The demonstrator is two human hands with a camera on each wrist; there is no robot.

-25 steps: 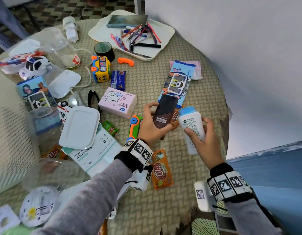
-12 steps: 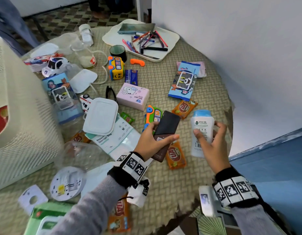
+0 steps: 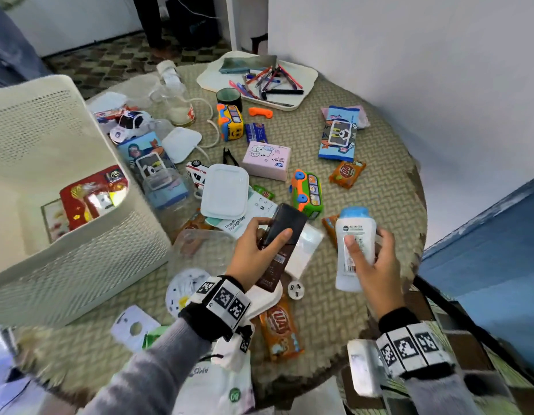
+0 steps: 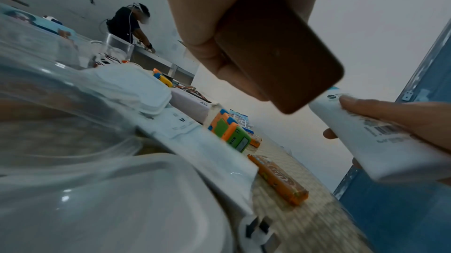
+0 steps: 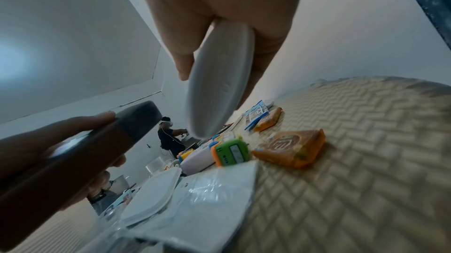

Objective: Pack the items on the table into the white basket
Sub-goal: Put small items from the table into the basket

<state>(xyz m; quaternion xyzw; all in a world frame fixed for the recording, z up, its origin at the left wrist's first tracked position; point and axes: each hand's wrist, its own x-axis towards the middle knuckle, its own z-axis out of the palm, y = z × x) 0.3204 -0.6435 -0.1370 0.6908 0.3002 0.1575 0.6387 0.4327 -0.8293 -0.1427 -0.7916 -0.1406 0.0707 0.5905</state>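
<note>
I am looking down on a round worktop (image 3: 364, 187) that is carrying many things: a green and orange toy bus (image 3: 308, 194), orange snack packs (image 3: 281, 329), a pink tissue box (image 3: 267, 160), a white lid (image 3: 225, 190) and a tray of pens (image 3: 259, 80). The white basket (image 3: 80, 235) is standing at the left, with a red packet lying inside. A clear container is lying between the basket and my hands. My left hand (image 3: 253, 253) is curling its grip around a dark brown bottle (image 3: 279, 242). My right hand (image 3: 376, 265) is gripping a white bottle with a blue cap (image 3: 352, 244), upright. Both are being held above the worktop. Compared with half a second ago, the basket is showing much more in the view, and both hands are sitting nearer to it.
</note>
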